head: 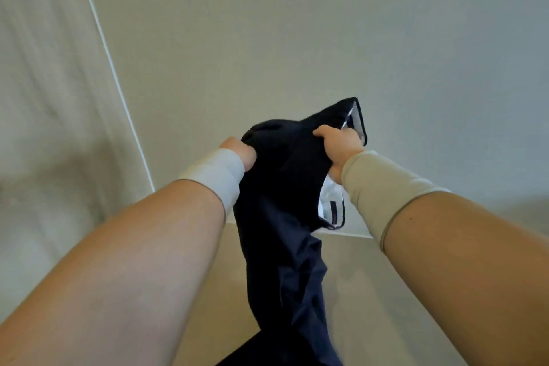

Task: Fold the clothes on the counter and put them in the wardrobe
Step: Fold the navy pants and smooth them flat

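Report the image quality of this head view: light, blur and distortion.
Head view: soft, even light on the wall, no glare; wide-angle stretch makes both forearms loom large and tilts the white corner strip; the dark garment, gripped by the left hand and right hand, is so dark its folds barely read; its lower end is slightly blurred.

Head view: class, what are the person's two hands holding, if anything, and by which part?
Both hold one dark navy garment by its bunched upper end: the left hand grips the left side, the right hand the right. The rest hangs down.
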Tool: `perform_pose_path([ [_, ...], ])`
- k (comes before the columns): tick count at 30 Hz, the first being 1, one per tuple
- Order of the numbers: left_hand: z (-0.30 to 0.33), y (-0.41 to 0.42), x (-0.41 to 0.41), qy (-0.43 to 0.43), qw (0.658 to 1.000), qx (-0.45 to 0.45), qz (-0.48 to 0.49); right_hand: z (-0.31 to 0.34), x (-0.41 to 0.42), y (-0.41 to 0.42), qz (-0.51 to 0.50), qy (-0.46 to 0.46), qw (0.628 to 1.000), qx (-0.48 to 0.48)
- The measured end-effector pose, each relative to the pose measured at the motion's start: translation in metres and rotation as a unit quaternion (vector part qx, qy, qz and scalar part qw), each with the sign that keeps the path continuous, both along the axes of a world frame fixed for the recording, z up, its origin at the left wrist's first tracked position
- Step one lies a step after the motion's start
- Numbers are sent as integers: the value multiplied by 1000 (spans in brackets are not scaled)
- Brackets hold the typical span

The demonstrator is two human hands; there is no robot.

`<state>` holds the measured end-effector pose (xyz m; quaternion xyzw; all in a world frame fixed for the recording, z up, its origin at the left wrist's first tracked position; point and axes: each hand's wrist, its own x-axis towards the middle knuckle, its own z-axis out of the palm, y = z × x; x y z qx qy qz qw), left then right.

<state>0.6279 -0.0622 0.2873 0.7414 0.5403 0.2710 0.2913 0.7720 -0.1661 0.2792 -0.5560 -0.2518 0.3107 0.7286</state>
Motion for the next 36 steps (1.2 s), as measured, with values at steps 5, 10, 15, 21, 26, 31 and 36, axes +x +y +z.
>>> perform_pose_path([
  [5,-36,13,13,-120,962,-189,-156,-39,-9,34,42,-26,991,-126],
  [10,-77,35,17,-67,934,-267,-227,-71,-23,60,189,66,967,-159],
  [15,-111,72,12,-111,944,-251,-186,-99,-23,82,96,29,979,-178],
  [21,-99,81,9,-294,894,-320,-108,-118,5,81,59,-195,920,-333],
  [26,-77,85,11,-389,839,-365,-108,-110,-1,73,231,-84,922,-299],
  [31,-88,102,7,-317,909,-268,-46,-101,9,94,98,-161,959,-214],
  [36,-88,82,7,-85,944,-303,-99,-73,10,103,-82,-266,947,-162],
])
